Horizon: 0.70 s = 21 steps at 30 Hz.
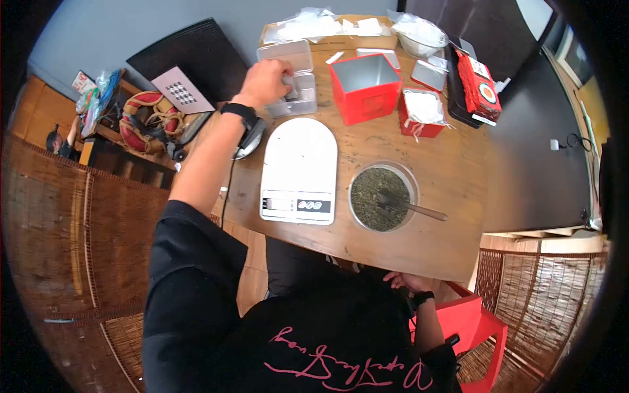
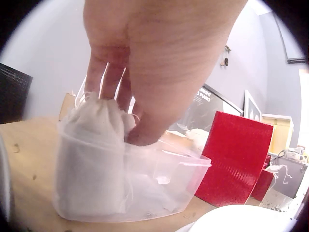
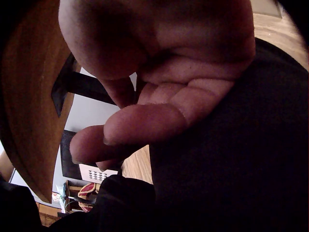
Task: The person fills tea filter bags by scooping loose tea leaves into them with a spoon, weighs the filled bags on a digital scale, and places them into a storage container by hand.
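My left hand (image 1: 263, 84) reaches into an open clear plastic box (image 1: 306, 98) at the back of the table. Its thumb and fingers pinch a white cloth drawstring bag (image 2: 94, 159) near the gathered top. The bag stands upright inside the box, its thin strings sticking up before the fingers. My right hand (image 1: 409, 281) is low beside my lap, below the table's front edge. In the right wrist view its fingers (image 3: 145, 123) curl loosely around nothing. Close to the left forearm lies a white kitchen scale (image 1: 299, 157).
A bowl of dried green leaves (image 1: 414, 180) with a spoon (image 1: 426, 211) stands right of the scale. Behind are an open red tin (image 1: 372, 108), a small red box (image 1: 424, 128) with white bags, a red packet (image 1: 481, 88) and a strainer bowl (image 1: 422, 46).
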{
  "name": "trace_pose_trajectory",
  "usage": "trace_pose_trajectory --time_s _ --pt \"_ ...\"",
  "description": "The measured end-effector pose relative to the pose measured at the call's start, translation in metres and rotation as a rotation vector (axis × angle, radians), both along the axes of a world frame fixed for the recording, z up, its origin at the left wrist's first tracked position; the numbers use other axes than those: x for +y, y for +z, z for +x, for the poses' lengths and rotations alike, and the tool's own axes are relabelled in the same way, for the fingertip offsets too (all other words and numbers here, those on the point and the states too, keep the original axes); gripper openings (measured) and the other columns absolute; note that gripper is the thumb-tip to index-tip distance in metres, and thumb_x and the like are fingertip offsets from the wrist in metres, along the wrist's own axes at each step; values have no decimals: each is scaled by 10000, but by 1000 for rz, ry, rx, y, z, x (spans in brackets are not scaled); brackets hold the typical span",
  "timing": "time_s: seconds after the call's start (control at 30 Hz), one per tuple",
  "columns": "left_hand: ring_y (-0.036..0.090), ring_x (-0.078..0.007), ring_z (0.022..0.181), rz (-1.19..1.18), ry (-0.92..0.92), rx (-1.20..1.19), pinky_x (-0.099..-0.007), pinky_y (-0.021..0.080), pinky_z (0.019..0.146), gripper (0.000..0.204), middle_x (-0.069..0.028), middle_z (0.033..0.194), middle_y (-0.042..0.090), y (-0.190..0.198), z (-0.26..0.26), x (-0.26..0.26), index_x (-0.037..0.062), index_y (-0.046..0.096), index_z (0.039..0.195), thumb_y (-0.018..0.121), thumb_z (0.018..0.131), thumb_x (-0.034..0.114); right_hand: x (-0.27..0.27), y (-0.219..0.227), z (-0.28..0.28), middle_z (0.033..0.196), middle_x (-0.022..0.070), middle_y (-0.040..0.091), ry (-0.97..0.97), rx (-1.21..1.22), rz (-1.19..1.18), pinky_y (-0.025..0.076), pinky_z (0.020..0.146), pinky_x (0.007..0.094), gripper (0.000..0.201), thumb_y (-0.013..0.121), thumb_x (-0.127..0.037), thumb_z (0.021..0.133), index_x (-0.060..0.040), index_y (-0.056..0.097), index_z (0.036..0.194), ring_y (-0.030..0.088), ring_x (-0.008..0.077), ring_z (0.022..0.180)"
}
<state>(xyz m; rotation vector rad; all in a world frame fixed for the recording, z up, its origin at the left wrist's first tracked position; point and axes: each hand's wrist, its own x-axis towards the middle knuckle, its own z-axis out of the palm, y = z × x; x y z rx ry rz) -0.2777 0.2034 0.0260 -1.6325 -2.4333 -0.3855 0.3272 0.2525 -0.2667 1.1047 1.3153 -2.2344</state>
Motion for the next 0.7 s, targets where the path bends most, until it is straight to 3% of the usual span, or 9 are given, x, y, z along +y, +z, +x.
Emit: trace_pose_trajectory --time_s 0.1,0.17,0.3,0.33,0.4,0.47,0.57,0.7 --pt "726 -326 962 100 27 3 -434 572 848 334 -143 1005 754 7 5 -3 85 751 1041 813 747 231 1 -15 11 1108 153 759 5 38 11 571 670 251 451 311 -308 1136 -16 640 1239 699 142 743" --pt "721 -349 979 244 47 23 -468 569 857 265 -129 1018 759 17 12 1 108 741 1031 761 795 225 -1 -11 8 1111 142 762 11 83 -36 568 679 241 455 331 -327 1130 -21 650 1239 706 135 766" --pt "723 -323 917 492 -123 -18 -451 570 811 188 -119 1071 742 57 70 21 100 736 1037 728 874 195 2 -14 8 1134 102 767 76 80 1 566 718 240 456 381 -343 1113 -31 699 1211 713 125 801" --pt "723 -323 917 495 -127 -27 -451 570 811 188 -119 1071 742 64 89 29 100 736 1037 728 874 195 3 0 0 1146 90 767 133 24 52 566 737 245 462 392 -346 1106 -32 721 1188 714 123 821" --pt "720 -309 908 481 -364 -145 -443 567 805 179 -118 1023 745 71 128 46 107 747 1034 745 878 196 5 -9 4 1147 92 767 117 58 21 567 739 245 466 391 -345 1107 -28 724 1184 714 122 824" --pt "720 -324 911 357 -522 -57 -453 569 792 188 -120 980 747 69 159 64 98 761 1032 755 864 182 5 -9 3 1139 98 769 115 101 -2 568 732 240 490 390 -371 1110 -17 720 1189 715 119 801" --pt "715 -312 861 312 -651 70 -447 572 751 237 -119 1018 747 34 177 102 78 762 1085 737 862 156 3 -2 0 1119 104 773 151 73 71 568 707 237 541 366 -422 1117 -14 716 1177 715 120 775" --pt "720 -365 897 191 -599 104 -480 571 743 161 -168 927 747 15 193 126 63 769 945 717 794 81 -7 10 -5 1052 123 773 22 -25 49 558 642 245 586 269 -406 1137 -5 696 1144 700 122 718"
